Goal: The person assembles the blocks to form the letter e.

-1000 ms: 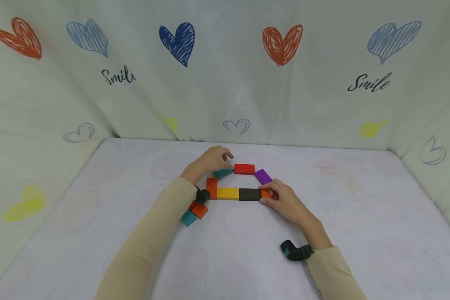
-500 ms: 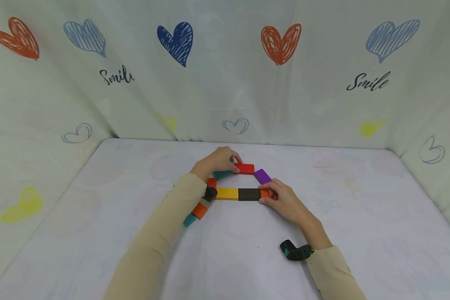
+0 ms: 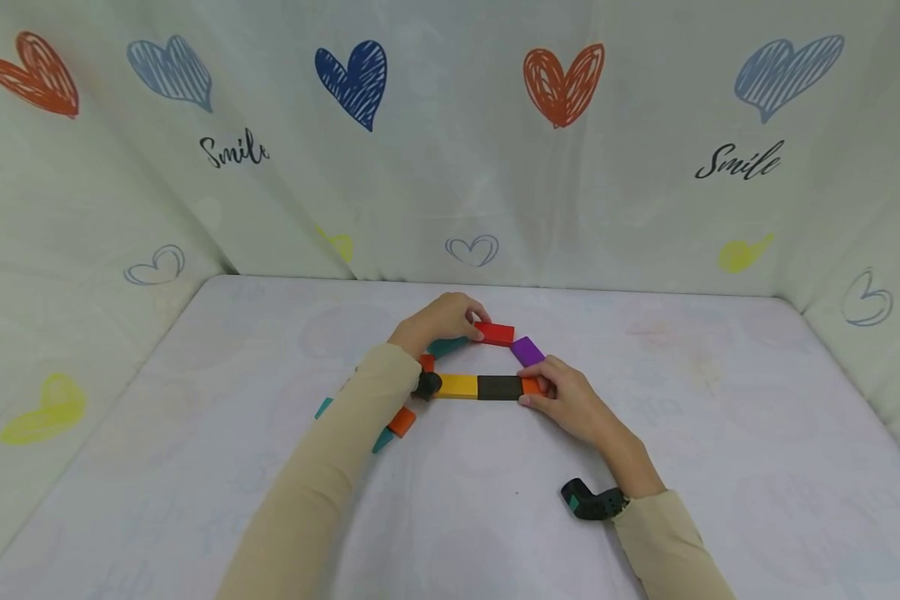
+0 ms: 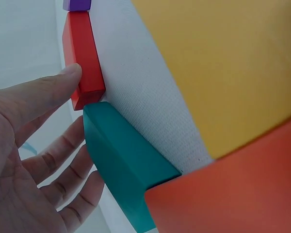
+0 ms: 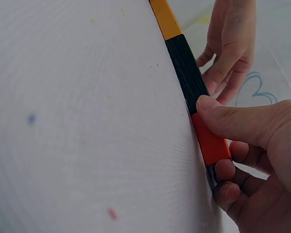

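In the head view, wooden blocks form a ring on the white table. My left hand [image 3: 444, 320] pinches the left end of the red block [image 3: 498, 335], thumb on its near side. The left wrist view shows the other fingers behind the teal block [image 4: 121, 150], which meets the red one's corner. A purple block [image 3: 527, 351] adjoins the red block's right end. Along the front run a yellow block [image 3: 459, 387], a black block [image 3: 499, 387] and an orange block [image 5: 212, 141], which my right hand [image 3: 573, 402] pinches. Another orange block [image 4: 233, 189] stands at the left, partly hidden by my wrist.
Loose blocks lie partly under my left forearm, among them an orange block [image 3: 401, 422], a teal block [image 3: 382, 440] and another teal piece [image 3: 323, 407]. A curtain [image 3: 435, 183] printed with hearts rises behind the table [image 3: 682, 417].
My left hand has moved right from above the teal block and taken hold of the red block, which has shifted slightly right and tilted. My right hand stays on the orange block.
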Action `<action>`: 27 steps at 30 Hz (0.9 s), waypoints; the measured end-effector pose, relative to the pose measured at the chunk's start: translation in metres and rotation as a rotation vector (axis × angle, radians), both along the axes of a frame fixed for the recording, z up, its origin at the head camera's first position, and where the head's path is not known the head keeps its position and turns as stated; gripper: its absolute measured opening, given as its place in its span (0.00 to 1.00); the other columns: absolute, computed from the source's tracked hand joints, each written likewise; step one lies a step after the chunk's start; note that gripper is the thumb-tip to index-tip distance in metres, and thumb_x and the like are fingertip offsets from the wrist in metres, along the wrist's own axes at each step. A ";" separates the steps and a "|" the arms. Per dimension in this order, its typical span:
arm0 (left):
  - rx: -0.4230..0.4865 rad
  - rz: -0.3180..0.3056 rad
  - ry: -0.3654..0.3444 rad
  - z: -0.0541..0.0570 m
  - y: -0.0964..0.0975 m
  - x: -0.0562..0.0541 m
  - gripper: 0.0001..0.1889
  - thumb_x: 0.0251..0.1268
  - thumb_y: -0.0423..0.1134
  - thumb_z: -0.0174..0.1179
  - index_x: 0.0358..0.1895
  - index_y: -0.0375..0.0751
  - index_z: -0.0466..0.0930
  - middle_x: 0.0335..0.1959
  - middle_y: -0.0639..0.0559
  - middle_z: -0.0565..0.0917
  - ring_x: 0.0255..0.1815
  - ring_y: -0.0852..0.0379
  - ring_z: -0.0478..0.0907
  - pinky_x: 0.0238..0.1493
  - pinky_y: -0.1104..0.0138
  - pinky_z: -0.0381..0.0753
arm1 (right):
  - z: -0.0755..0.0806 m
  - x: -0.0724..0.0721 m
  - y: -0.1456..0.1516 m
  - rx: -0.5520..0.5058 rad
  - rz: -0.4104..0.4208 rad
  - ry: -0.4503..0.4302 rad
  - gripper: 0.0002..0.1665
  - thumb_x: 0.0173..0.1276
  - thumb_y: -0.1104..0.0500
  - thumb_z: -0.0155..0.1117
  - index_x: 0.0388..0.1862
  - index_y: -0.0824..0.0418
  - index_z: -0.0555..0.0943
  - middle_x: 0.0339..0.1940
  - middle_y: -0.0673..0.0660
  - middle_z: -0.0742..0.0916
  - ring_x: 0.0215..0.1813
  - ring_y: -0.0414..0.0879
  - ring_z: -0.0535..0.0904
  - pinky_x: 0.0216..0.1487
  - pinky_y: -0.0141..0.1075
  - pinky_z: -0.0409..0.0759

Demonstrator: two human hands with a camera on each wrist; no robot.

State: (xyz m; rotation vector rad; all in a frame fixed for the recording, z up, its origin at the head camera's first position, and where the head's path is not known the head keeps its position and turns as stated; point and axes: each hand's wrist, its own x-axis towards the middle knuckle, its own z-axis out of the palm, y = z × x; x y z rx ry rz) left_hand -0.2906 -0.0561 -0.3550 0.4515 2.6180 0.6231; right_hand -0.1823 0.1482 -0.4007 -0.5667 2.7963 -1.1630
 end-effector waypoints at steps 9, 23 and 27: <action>-0.001 -0.005 -0.011 0.001 -0.001 -0.001 0.16 0.63 0.39 0.59 0.54 0.49 0.79 0.52 0.46 0.78 0.53 0.51 0.70 0.58 0.59 0.71 | 0.000 0.000 0.000 -0.005 0.002 0.011 0.19 0.59 0.59 0.68 0.50 0.60 0.79 0.29 0.51 0.72 0.34 0.43 0.67 0.32 0.29 0.66; 0.017 0.020 -0.040 -0.002 -0.006 -0.005 0.16 0.62 0.40 0.60 0.54 0.51 0.79 0.51 0.46 0.78 0.53 0.51 0.70 0.56 0.59 0.72 | -0.001 -0.001 0.000 -0.002 -0.006 -0.005 0.20 0.59 0.59 0.68 0.50 0.60 0.79 0.29 0.52 0.72 0.34 0.44 0.67 0.32 0.29 0.66; 0.018 0.024 -0.042 -0.002 -0.006 -0.005 0.16 0.62 0.40 0.60 0.54 0.51 0.79 0.51 0.46 0.77 0.53 0.51 0.70 0.56 0.59 0.72 | -0.001 -0.001 0.000 -0.002 -0.007 -0.005 0.20 0.59 0.59 0.68 0.50 0.60 0.79 0.29 0.52 0.72 0.34 0.44 0.67 0.32 0.29 0.66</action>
